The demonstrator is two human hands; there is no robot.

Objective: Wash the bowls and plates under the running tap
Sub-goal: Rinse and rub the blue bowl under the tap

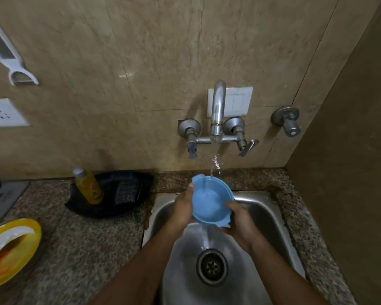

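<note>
Down low and closest, just two bare arms over the steel sink (271,208), with the drain (212,266) right under them. A bit farther, left hand (182,209) wrapped round the left side of the blue bowl (210,200), thumb up on the rim, other fingers hidden behind. Right hand (240,219) cupped under the near right edge, fingers curled tight on the rim by a little handle. Bowl held up over the middle of the sink, between both hands, tipped so the open side faces up and toward the person. Water (215,160) from the tap (217,111) landing just inside the far rim, then spilling off the near edge toward the drain. Probably a rinse step, with a small turn of the bowl needed so water reaches every side. Off on the left edge of the counter (92,234), well apart from both hands, a dirty yellow plate (13,249), nearer the left hand, not yet washed. At the back edge, a soap bottle (89,187) leaning on a black tray (128,208) with a scrubber (125,191).
</note>
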